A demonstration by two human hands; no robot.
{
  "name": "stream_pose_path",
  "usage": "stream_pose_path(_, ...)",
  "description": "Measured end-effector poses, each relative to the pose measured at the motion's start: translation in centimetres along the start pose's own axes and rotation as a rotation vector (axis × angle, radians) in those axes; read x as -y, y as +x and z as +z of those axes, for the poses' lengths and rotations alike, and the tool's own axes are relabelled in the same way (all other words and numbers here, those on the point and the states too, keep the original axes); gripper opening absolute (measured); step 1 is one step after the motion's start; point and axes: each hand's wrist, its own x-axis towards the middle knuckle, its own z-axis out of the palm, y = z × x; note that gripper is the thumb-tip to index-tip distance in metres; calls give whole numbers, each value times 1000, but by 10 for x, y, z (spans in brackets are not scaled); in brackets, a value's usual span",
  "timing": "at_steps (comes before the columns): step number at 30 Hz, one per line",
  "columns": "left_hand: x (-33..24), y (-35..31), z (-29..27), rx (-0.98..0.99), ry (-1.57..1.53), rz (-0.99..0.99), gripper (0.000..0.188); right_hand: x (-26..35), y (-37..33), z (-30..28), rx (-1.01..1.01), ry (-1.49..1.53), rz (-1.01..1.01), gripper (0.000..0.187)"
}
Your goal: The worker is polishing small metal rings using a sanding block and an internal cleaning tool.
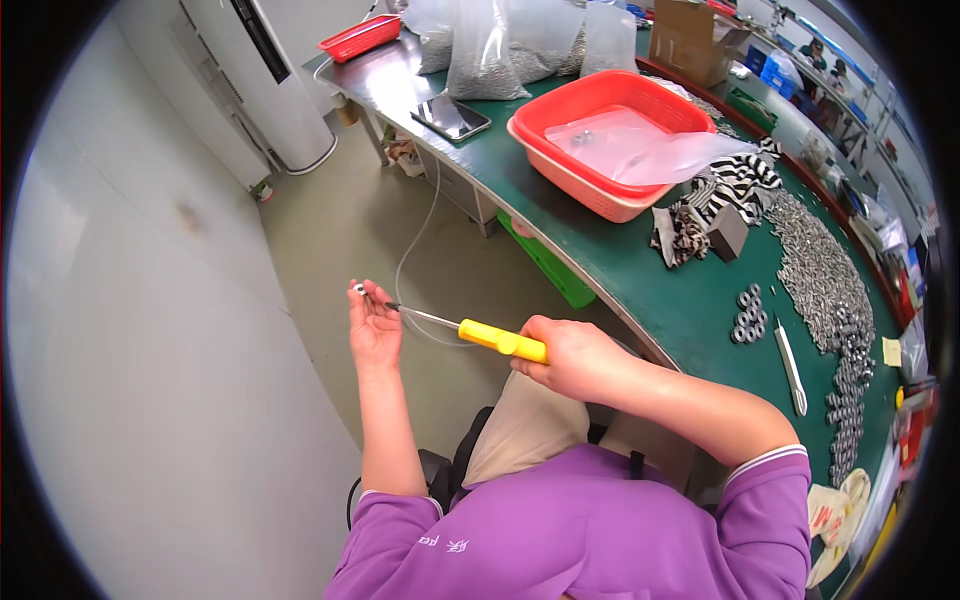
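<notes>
Key relation: tool tip to part. The small metal part point(360, 289) sits at the fingertips of the left hand point(376, 326), raised to the left of the body; the yellow-handled tool point(502, 341) is in the right hand point(580, 358); its long axis runs from the right fist up and leftward along a slim metal shaft point(430, 317), ending in a dark tip point(391, 306) just beside the left fingers; the part lies a little farther up and left of that tip — nearly in line with the shaft; whether tip and part touch, cannot tell.

State of hands: well apart, bridged by the tool; left palm turned up, fingers bent and closed on the part; right hand wrapped firmly round the yellow handle. Left hand is the nearer to the part; the part's own axis is too small to read.

Edges and room: both hands are off the bench point(650, 280), whose near edge slants past beyond the right hand; below them, floor point(345, 230); white wall point(150, 350) to the left, apart from the left hand; open air beyond the fingertips; a pale hose point(400, 268) loops down behind the shaft — whether it joins the tool, cannot tell.
</notes>
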Motion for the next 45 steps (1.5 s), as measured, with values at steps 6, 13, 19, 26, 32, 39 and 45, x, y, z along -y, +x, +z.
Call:
stream_pose_path(6,12,-15,28,47,16,-11,22,-2,0,-5,-24,78,-54,35)
stream_pose_path(13,24,-23,39,260,-73,-209,22,15,13,-68,-456,684,-175,27)
stream_pose_path(19,45,-42,71,339,6,-249,24,8,55,-148,-934,581,-215,34)
stream_pose_path(26,55,-56,86,353,70,-279,22,-44,108,-148,-766,429,111,46)
stream_pose_path(32,54,-61,84,371,94,-260,23,-22,102,-132,-595,165,94,57)
stream_pose_path(39,58,-63,92,432,227,-242,29,-22,85,-128,-647,-34,52,61)
stream_pose_path(45,60,-68,94,452,311,-212,29,-4,29,-109,-1058,-350,-306,48)
